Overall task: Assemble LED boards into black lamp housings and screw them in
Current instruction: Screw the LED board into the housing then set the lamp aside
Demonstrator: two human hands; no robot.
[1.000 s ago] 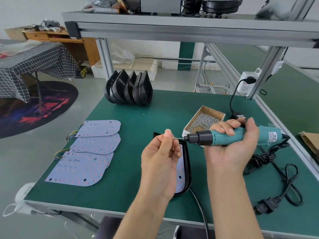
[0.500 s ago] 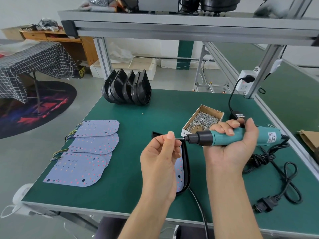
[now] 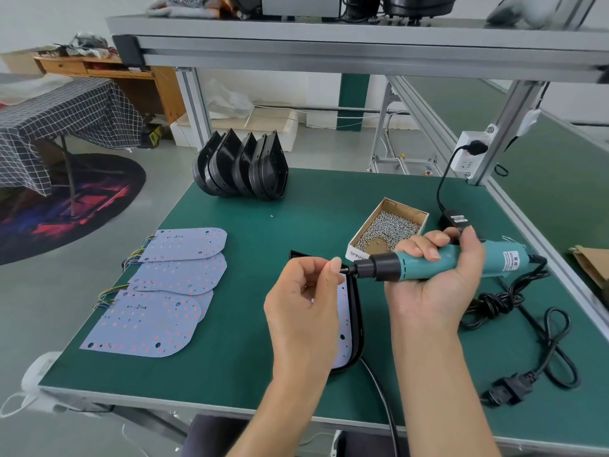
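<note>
On screw box flap: "SPRIN", cut off.

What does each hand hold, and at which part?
Right hand grips the screwdriver by its teal body. Left hand pinches at its bit tip; a screw cannot be told.

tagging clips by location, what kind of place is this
Most likely a small electronics assembly workshop. A green-topped workbench on an aluminium frame carries a row of loose LED boards, a stack of black lamp housings and a box of screws; the right hand holds an electric screwdriver.
</note>
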